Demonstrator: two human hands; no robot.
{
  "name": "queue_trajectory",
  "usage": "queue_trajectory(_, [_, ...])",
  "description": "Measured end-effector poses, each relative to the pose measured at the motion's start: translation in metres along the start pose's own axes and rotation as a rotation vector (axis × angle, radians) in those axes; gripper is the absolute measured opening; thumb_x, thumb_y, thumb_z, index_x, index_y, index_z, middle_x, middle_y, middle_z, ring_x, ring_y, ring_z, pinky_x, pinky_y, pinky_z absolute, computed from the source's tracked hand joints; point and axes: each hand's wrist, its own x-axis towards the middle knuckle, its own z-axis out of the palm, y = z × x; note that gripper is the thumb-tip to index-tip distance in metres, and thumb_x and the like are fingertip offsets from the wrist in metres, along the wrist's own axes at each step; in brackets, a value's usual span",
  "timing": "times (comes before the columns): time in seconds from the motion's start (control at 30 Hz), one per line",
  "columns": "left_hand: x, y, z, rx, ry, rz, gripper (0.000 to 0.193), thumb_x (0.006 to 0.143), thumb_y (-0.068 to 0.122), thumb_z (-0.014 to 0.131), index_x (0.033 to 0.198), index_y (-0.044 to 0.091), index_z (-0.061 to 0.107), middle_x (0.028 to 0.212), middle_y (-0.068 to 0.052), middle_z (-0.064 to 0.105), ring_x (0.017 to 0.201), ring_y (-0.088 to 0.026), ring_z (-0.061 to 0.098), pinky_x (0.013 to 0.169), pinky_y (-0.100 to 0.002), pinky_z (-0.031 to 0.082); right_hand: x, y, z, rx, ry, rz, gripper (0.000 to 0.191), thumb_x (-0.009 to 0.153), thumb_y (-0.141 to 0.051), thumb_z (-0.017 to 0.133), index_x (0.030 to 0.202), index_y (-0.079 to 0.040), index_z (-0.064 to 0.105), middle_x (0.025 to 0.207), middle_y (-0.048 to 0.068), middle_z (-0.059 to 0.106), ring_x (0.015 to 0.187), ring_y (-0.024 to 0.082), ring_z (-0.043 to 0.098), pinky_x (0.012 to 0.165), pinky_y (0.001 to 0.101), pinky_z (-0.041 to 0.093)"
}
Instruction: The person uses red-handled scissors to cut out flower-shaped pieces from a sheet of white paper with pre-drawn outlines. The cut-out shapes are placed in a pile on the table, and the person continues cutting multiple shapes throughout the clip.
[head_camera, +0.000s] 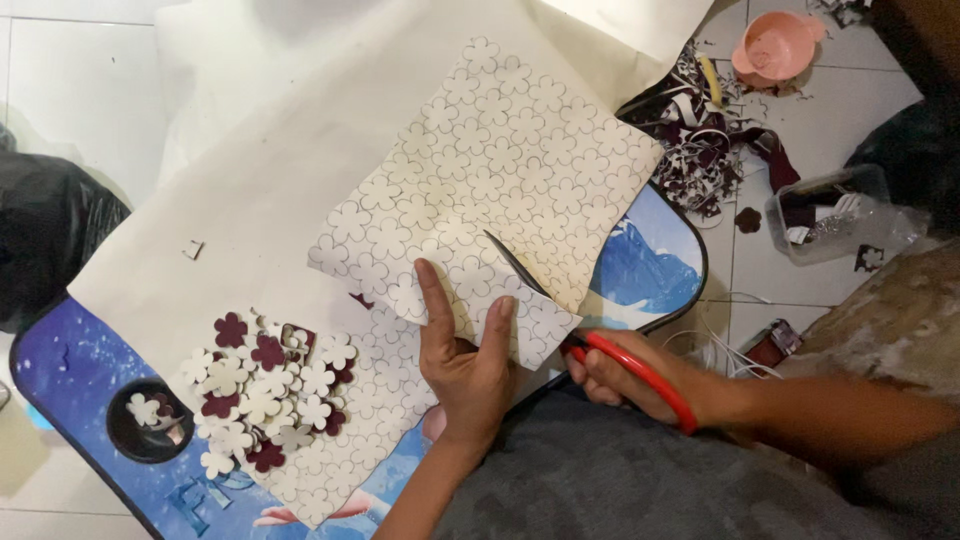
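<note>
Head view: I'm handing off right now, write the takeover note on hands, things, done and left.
Left hand: flat on the cream sheet printed with flower outlines, pinning its near edge.
Right hand: grips the red-handled scissors, blades in the sheet's lower edge.
Done: a pile of cut cream and maroon flower pieces lies on the blue picture-printed lap table, left of the hands; a few sit in its round cup hole.
Left: most outlined flowers remain uncut.

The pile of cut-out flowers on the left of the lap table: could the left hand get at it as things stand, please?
Probably yes. The left hand presses on the flower-printed sheet, and the pile of cut-out flowers lies just beside it with nothing between them, though the hand would have to let go of the sheet.
</note>
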Motion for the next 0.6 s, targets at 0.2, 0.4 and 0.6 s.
queue_trajectory(0.2, [-0.002, 0.0, 0.006, 0.071, 0.03, -0.012, 0.082, 0.095, 0.009, 0.075, 0.163, 0.003, 0.03, 0.091, -0.003, 0.06, 0.068, -0.003, 0.052, 0.056, -0.018, 0.045, 0.002, 0.012, 0.0, 0.086, 0.028, -0.005, 0.055, 0.105, -0.055, 0.039, 0.096, -0.004, 0.057, 0.069, -0.002, 0.047, 0.061, 0.008, 0.043, 0.054, 0.0232, 0.039])
queue_trajectory(0.4, [-0.002, -0.001, 0.004, -0.018, 0.027, -0.097, 0.08, 0.096, 0.009, 0.073, 0.163, 0.004, 0.03, 0.088, -0.001, 0.062, 0.068, -0.002, 0.055, 0.057, -0.017, 0.047, 0.004, 0.016, -0.002, 0.131, 0.034, 0.049, 0.052, 0.1, -0.056, 0.044, 0.094, -0.006, 0.056, 0.07, -0.003, 0.048, 0.058, 0.008, 0.044, 0.051, 0.0256, 0.041])
queue_trajectory(0.6, [0.002, 0.003, -0.011, -0.244, 0.007, -0.179, 0.083, 0.093, 0.004, 0.072, 0.163, 0.003, 0.028, 0.12, -0.011, 0.071, 0.091, -0.007, 0.067, 0.078, -0.02, 0.057, 0.003, 0.0, -0.016, -0.098, -0.062, 0.047, 0.055, 0.097, -0.061, 0.049, 0.087, -0.008, 0.053, 0.064, -0.003, 0.049, 0.051, 0.009, 0.046, 0.044, 0.0255, 0.04])
